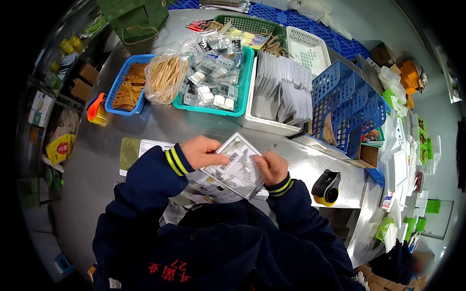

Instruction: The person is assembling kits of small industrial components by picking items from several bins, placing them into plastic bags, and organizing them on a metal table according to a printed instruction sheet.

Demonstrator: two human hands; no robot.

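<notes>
Close in front of my body, both hands hold a printed grey-and-white booklet or folded card (236, 165); I cannot tell which. My left hand (203, 152) pinches its upper left edge, thumb lying across the printed face. At the right edge my right hand (270, 168) grips it between thumb and fingers. More printed paper (199, 195) shows underneath and to the lower left, partly hidden by the held piece. Beside my left sleeve lie a green printed sheet (130, 150) and a white printed sheet (151, 145) on the steel table (97, 160).
Across the back stand a blue basket (116, 87) of wooden pieces, a bag of sticks (166, 77), a teal basket (246, 82) of small packets, a white bin (272, 125) of white cards and a blue rack (347, 106). Tape dispensers (326, 188) sit at right and far left.
</notes>
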